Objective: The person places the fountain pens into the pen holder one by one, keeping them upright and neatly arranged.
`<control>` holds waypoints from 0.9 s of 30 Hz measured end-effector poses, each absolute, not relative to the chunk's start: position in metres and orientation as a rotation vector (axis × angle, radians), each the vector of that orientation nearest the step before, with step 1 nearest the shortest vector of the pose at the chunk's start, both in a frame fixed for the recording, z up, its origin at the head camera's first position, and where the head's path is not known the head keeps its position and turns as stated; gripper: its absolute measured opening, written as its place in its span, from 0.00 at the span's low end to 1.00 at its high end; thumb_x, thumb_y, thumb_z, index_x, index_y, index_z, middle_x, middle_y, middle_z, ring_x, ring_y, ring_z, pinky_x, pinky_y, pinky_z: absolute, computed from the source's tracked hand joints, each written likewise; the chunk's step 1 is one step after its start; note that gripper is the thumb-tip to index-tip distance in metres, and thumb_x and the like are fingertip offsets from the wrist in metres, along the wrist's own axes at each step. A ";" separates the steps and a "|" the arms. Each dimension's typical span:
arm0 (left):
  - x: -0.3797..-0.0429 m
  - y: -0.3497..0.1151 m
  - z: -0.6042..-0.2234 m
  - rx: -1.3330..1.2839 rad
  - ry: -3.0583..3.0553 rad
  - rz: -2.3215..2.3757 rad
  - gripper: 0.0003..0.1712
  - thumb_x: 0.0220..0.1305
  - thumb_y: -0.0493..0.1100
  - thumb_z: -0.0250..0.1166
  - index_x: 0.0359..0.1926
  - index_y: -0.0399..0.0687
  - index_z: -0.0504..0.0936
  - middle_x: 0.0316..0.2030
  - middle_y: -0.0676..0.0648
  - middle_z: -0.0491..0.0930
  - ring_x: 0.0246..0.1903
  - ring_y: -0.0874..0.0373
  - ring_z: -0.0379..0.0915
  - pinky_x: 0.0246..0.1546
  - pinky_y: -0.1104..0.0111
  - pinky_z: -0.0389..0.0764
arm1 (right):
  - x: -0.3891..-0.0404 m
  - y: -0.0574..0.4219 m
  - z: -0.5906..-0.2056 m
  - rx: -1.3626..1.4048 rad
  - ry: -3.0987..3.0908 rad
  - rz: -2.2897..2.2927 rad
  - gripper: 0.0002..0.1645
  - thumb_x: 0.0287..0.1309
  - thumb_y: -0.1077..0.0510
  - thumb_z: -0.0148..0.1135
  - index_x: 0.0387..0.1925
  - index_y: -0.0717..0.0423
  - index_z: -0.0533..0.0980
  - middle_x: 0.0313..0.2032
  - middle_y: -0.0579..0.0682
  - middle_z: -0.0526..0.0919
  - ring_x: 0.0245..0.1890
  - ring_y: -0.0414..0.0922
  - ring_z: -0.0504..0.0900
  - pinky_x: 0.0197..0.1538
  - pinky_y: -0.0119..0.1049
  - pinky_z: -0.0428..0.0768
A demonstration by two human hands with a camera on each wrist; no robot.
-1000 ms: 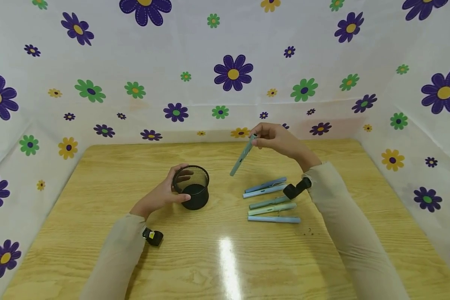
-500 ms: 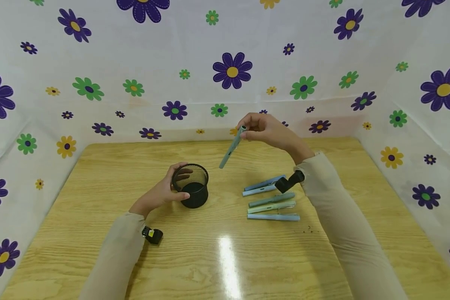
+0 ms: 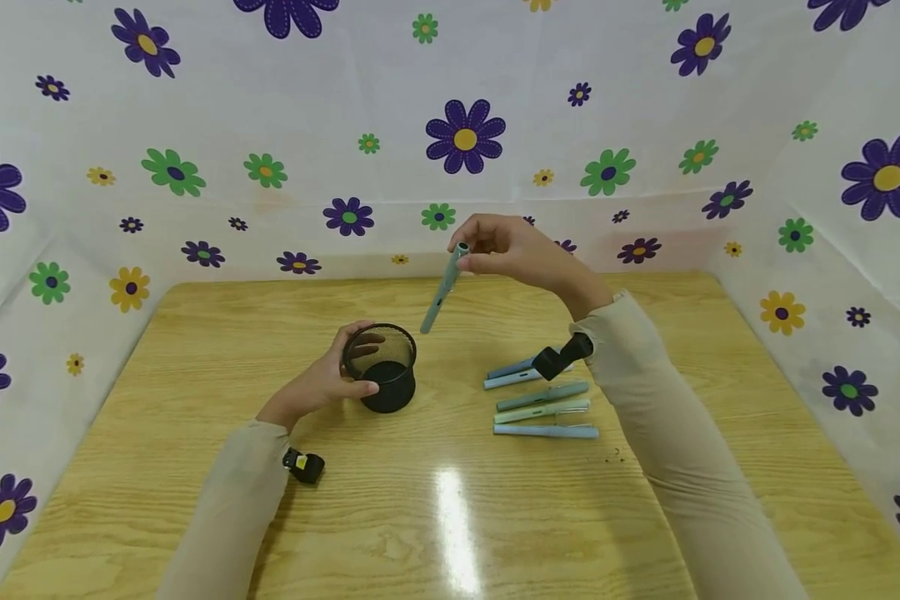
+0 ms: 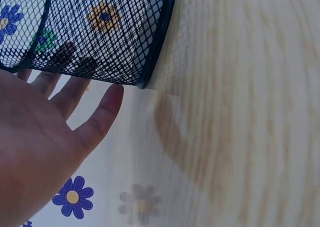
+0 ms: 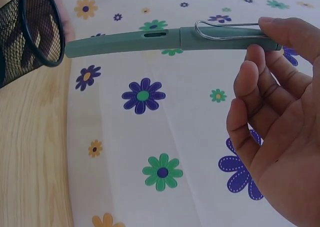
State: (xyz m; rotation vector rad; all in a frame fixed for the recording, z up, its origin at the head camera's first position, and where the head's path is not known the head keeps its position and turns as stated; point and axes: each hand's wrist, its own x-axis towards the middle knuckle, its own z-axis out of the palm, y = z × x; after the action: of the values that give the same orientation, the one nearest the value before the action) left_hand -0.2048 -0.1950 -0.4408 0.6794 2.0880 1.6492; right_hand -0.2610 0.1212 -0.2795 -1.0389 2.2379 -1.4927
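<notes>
A black mesh pen holder (image 3: 396, 395) stands on the table, and my left hand (image 3: 317, 390) grips its left side. The thumb lies on the near side, the other fingers behind the mesh. In the left wrist view the fingertips touch the mesh wall (image 4: 110, 47). My right hand (image 3: 521, 257) pinches a grey-green fountain pen (image 3: 442, 290) by its clipped cap end between thumb and fingers. The pen slants, its lower end just right of and above the holder's rim. In the right wrist view the whole capped pen (image 5: 125, 45) shows, its far end near the rim.
Several capped pens lie in a group right of the holder: a light blue pen (image 3: 546, 431) nearest, then a pale green pen (image 3: 540, 412) and a grey-green pen (image 3: 542, 397). Bluer ones behind are partly hidden by the right wrist camera (image 3: 558, 358). A flowered cloth (image 3: 300, 100) surrounds the table.
The right hand has carried the grey-green pen leftward and slightly up, nearer the holder, and the pen stands steeper. The left hand stays on the pen holder.
</notes>
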 end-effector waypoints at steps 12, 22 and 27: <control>-0.205 -0.196 -0.442 0.650 2.061 1.674 0.53 0.59 0.43 0.69 0.74 0.54 0.42 0.71 0.36 0.52 0.70 0.35 0.49 0.68 0.39 0.50 | -0.259 0.095 -0.284 -1.104 2.192 -1.462 0.11 0.60 0.66 0.59 0.45 0.68 0.75 0.35 0.45 0.79 0.35 0.43 0.76 0.43 0.33 0.76; -0.205 -0.194 -0.443 0.674 2.034 1.692 0.53 0.60 0.43 0.68 0.74 0.51 0.40 0.72 0.34 0.49 0.72 0.34 0.44 0.68 0.39 0.49 | -0.260 0.082 -0.301 -1.123 2.161 -1.409 0.10 0.61 0.65 0.59 0.44 0.64 0.76 0.32 0.45 0.79 0.33 0.43 0.76 0.42 0.35 0.75; -0.205 -0.194 -0.443 0.672 2.033 1.696 0.54 0.60 0.43 0.68 0.74 0.50 0.39 0.72 0.34 0.49 0.72 0.33 0.43 0.68 0.39 0.49 | -0.258 0.079 -0.309 -1.101 2.152 -1.393 0.10 0.61 0.65 0.60 0.45 0.64 0.75 0.32 0.44 0.80 0.33 0.42 0.76 0.43 0.36 0.76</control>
State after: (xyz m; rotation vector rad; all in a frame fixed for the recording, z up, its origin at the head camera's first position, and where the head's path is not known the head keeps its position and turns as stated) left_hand -0.2051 -0.1938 -0.4432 0.6724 2.0327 1.6958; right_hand -0.2582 0.0785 -0.3091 -1.1007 2.1518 -1.3934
